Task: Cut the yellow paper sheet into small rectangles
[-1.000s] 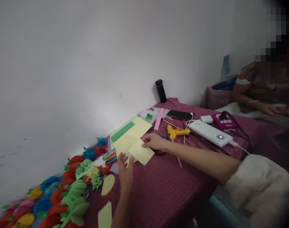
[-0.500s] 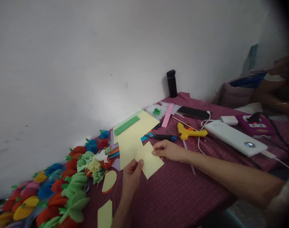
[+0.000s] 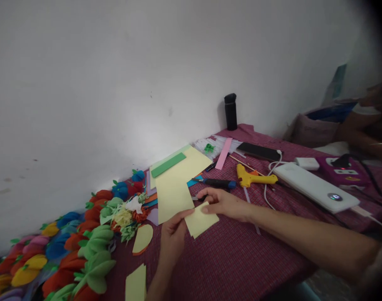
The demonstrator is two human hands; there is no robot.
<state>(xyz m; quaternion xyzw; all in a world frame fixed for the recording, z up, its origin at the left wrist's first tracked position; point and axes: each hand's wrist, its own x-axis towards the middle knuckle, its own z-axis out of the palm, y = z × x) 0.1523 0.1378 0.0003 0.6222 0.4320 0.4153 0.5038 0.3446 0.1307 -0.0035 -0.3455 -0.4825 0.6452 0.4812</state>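
A small pale yellow sheet of paper [image 3: 201, 222] is held above the table between my two hands. It looks doubled over, with its upper edge lying between the hands. My left hand [image 3: 174, 236] pinches its left corner, thumb on top. On the right side, my right hand [image 3: 220, 205] has thumb and fingers closed on the upper edge. Just behind the right fingers shows a dark-handled tool with a short metal blade [image 3: 194, 198], partly hidden. A large pale yellow sheet [image 3: 172, 196] lies beyond, with a green strip [image 3: 169, 164] across it.
Colourful felt-like flower shapes [image 3: 97, 242] crowd the left. Cut yellow pieces [image 3: 136, 284] lie near the left forearm. Rightward are a blue-black handled tool [image 3: 219, 183], a yellow glue gun [image 3: 255, 177], a phone [image 3: 258, 151], a white power bank [image 3: 313, 186] and a purple socket [image 3: 343, 170]. A black bottle [image 3: 230, 113] stands behind. Another person's arm [image 3: 357, 125] is far right.
The small yellow sheet has gone from flat to apparently folded over, its top edge lower. My hands have come closer together, and the dark-handled tool behind it now shows.
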